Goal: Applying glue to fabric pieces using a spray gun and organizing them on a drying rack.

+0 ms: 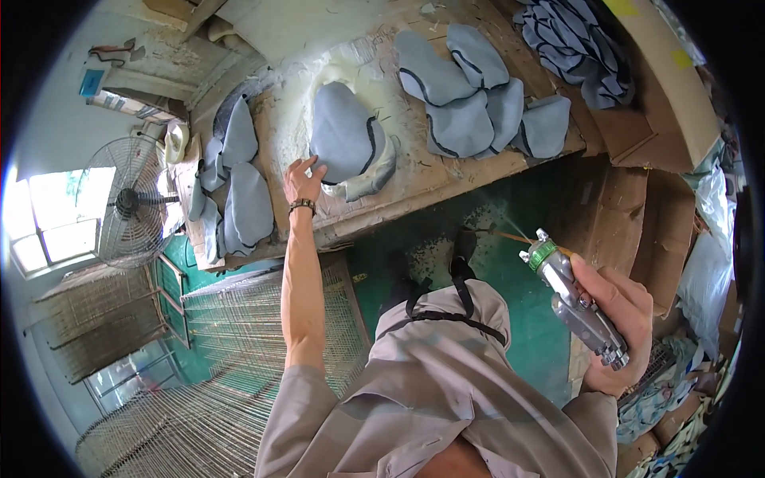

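Note:
My right hand [617, 319], at the right, is wrapped round a silver spray gun [578, 299] with a green ring near its nozzle. A faint pale streak runs up and left from the nozzle. On the bench, my left hand [304, 182] lies with fingers apart, their tips touching the lower left edge of a grey fabric piece [341, 127] with black edging. That piece is curved and lies over a whitish, crusted patch [291, 95]. Another grey piece [373, 182] sits partly beneath its lower right side.
Similar grey pieces lie left [249, 203] and right [460, 123] on the cardboard-covered bench [414, 187]. A cardboard box [661, 103] holds or borders a heap of grey pieces [578, 52]. A large fan [127, 199] and wire racks [263, 327] stand at left.

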Demonstrator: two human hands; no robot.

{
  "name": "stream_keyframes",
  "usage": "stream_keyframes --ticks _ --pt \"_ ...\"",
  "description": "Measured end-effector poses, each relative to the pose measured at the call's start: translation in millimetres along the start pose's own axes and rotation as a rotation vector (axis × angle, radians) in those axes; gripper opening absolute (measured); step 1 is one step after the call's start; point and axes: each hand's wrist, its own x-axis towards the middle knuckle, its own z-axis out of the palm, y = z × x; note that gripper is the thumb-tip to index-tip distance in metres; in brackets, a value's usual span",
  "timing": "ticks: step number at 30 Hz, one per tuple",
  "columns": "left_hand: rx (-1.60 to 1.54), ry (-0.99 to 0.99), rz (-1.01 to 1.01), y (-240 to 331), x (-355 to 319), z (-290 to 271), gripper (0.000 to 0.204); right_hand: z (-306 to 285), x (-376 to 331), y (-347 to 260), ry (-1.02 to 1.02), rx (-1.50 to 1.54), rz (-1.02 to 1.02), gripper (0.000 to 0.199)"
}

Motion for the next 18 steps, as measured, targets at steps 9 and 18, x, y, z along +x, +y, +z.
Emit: stream_keyframes --ticks 9,18 --pt "-0.246 0.153 -0.046 15.0 -21.5 2.1 0.054 13.3 28.3 -26.5 -0.021 -0.053 -0.027 0.062" --pt "-0.981 0.294 -0.141 -51.4 -154.1 25.0 0.034 54.3 54.6 -85.2 -0.229 -0.094 -0.138 0.068"
